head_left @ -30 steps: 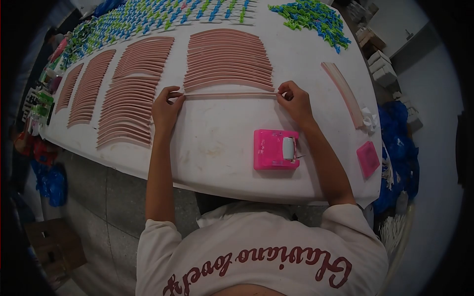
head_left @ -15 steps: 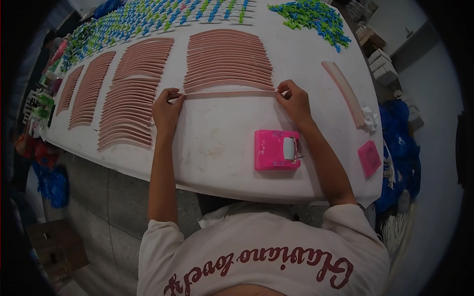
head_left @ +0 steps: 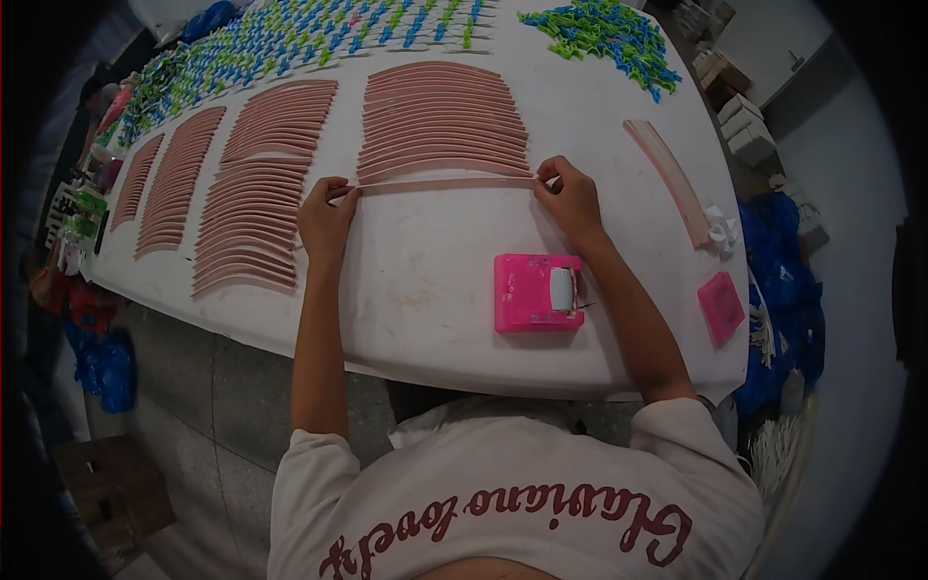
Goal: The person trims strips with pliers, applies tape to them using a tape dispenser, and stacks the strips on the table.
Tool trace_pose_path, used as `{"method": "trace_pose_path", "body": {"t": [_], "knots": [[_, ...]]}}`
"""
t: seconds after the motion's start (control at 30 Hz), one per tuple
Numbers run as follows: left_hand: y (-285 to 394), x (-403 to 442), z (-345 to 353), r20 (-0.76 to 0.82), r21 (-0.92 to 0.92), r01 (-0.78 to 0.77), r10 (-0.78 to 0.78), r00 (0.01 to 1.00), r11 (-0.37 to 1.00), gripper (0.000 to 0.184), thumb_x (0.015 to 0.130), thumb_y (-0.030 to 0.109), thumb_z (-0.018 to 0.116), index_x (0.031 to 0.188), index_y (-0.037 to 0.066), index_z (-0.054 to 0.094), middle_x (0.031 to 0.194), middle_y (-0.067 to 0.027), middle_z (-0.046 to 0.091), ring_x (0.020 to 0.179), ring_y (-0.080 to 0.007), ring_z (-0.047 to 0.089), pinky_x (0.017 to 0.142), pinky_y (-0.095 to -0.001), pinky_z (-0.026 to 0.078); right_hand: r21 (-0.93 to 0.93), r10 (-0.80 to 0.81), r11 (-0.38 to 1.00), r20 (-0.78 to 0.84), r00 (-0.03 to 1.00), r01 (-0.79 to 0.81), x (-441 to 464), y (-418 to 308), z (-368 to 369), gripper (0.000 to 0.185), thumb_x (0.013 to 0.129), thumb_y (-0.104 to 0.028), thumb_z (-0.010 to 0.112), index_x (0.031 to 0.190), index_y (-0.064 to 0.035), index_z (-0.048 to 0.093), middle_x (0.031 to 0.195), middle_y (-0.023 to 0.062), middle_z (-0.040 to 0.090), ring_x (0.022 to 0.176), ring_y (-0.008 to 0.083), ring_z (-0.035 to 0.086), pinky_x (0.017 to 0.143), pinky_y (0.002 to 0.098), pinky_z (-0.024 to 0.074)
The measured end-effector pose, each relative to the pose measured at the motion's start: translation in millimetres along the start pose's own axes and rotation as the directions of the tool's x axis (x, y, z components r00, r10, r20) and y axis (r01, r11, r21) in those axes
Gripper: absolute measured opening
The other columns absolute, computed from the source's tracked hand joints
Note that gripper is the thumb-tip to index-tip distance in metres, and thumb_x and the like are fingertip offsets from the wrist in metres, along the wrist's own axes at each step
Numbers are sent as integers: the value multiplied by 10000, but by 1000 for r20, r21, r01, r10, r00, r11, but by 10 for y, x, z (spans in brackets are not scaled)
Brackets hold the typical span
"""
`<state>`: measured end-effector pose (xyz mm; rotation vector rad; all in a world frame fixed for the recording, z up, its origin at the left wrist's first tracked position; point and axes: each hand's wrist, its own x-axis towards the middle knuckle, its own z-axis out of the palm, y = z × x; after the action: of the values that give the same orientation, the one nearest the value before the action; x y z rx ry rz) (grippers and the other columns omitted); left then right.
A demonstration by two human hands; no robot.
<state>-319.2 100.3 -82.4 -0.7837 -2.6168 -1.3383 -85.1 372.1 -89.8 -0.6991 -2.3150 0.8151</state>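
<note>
A thin pinkish-brown strip [head_left: 445, 184] stretches nearly straight between my two hands, just below a column of similar curved strips [head_left: 440, 121]. My left hand [head_left: 327, 215] pinches its left end between thumb and forefinger. At the right end, the fingers of my right hand [head_left: 568, 198] are closed on it in the same way. Below my right hand sits a bright pink dispenser-like box [head_left: 522, 295] with a pale roll at its right side. Whether the strip touches the table I cannot tell.
More columns of strips [head_left: 249, 217] lie to the left on the white table [head_left: 416, 338]. Blue and green clipped pieces [head_left: 338, 34] cover the far left, with a heap of them [head_left: 609, 43] at the far right. A bundle of strips [head_left: 667, 184] and a pink lid-like piece [head_left: 721, 307] lie right.
The view has shifted slightly. Both hands keep their hold on the strip's ends, and the strip stays below the column with no clear movement.
</note>
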Motion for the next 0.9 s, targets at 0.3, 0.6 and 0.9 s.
{"method": "trace_pose_path", "body": {"t": [0.3,0.6,0.9], "knots": [[-33,-21,24,-23,-14,-12,12,1000,1000,265,835,185,736,1048,36,680,931,-73,741,791,-180,695,701,-288,508,25,25,999,21,999,-26,2,-5,-35,183,799,-104,711,955,-57,627,870,83,717,753,216,713,720,322,558],[-9,-39,-32,52,-166,61,-53,997,984,268,844,89,721,1088,-5,664,930,-93,737,830,-147,695,702,-266,511,66,13,998,10,1000,-14,-7,44,-34,190,799,-90,715,966,-42,638,881,103,720,785,219,718,740,317,566],[5,-49,-66,71,-195,57,-44,996,979,255,853,75,713,1087,-14,659,940,-91,727,775,-102,655,679,-220,502,124,41,991,23,999,-44,-9,28,-133,208,800,-81,717,985,-26,639,905,109,713,787,224,714,748,313,565]]}}
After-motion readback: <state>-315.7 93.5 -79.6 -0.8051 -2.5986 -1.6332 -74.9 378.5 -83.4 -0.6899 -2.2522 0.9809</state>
